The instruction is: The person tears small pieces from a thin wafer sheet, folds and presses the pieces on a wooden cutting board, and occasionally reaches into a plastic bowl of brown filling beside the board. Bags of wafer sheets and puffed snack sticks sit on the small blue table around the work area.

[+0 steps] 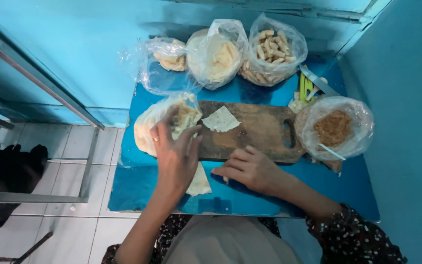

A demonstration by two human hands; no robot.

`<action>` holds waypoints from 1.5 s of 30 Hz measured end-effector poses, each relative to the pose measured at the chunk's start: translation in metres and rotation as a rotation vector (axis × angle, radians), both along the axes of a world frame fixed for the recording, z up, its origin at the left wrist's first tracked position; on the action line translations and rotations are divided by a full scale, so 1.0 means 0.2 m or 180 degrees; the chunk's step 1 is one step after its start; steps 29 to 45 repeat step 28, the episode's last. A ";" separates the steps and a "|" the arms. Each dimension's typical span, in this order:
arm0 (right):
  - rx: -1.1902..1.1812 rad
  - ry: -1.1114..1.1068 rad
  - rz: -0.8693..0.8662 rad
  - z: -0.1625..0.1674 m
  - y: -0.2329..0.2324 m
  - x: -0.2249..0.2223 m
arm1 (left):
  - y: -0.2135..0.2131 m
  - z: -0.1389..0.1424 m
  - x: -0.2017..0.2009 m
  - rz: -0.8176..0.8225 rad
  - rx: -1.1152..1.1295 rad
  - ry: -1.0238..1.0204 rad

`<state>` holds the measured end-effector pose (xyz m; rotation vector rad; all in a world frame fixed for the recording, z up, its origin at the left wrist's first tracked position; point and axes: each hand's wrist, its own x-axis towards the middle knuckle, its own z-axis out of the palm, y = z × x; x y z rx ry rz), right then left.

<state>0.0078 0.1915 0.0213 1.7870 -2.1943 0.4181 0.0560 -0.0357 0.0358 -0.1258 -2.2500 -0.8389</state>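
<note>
My left hand (176,157) is spread, fingers fanned over the open bag of wrappers (164,122) at the left end of the board (257,132), fingertips resting on the top sheet there. I judge I'm in the middle of peeling one thin sheet off the stack. My right hand (250,168) lies loosely curled at the near edge of the board, low in the middle of the frame, fingers pointing left toward another pale sheet (200,182) that lies partly under my left wrist; whether it pinches anything I cannot tell.

One wrapper (221,120) already lies flat on the board, centre of the frame. The filling (333,128) (brown, crumbly, in a bag with a spoon) sits at the right edge of the blue surface (137,186).

Next, I think, calls for a light touch: lift one sheet only, without tearing it.
</note>
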 end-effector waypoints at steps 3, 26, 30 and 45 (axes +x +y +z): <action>-0.0085 -0.0307 -0.0108 0.00 -0.02 -0.04 | 0.02 -0.01 0.01 -0.0127 0.0100 -0.0058; -0.1751 -0.3408 -0.0961 -0.16 0.15 -0.02 | 0.25 -0.05 0.13 -0.0692 0.0446 -0.0147; -0.1791 -0.3510 -0.0949 -0.17 0.14 -0.03 | 0.24 -0.06 0.14 -0.0693 0.0444 -0.0180; -0.1791 -0.3510 -0.0949 -0.17 0.14 -0.03 | 0.24 -0.06 0.14 -0.0693 0.0444 -0.0180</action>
